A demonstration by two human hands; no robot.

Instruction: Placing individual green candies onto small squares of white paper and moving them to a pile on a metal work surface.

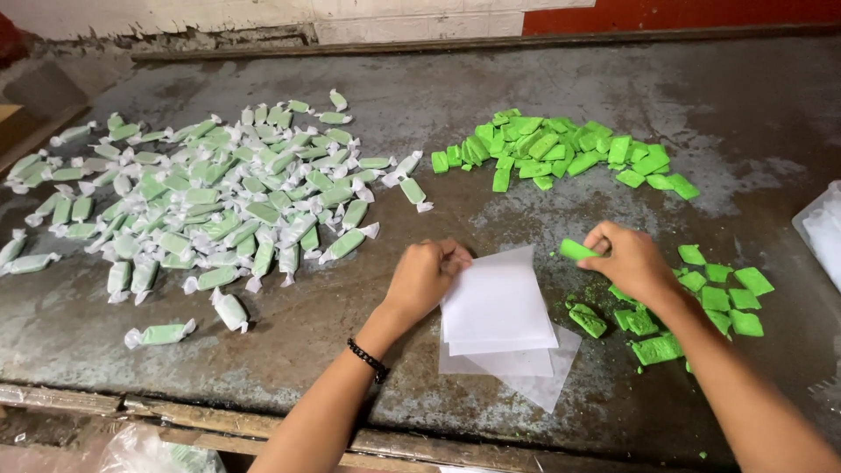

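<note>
My left hand (425, 278) pinches the top corner of a white wrapper sheet on a small stack of sheets (499, 315) lying on the worn metal table (613, 79). My right hand (629, 261) holds a green candy bar (576, 250) just right of the stack. Several bare green candy pieces (718, 302) lie under and beside my right wrist. A larger heap of bare green pieces (561, 151) sits further back. At the left spreads a wide pile of wrapped candies (201, 197) with twisted white ends.
A white plastic bag (823, 232) pokes in at the right edge. Clear plastic (144, 451) hangs below the table's front edge. A wall with a red band (683, 13) runs along the back.
</note>
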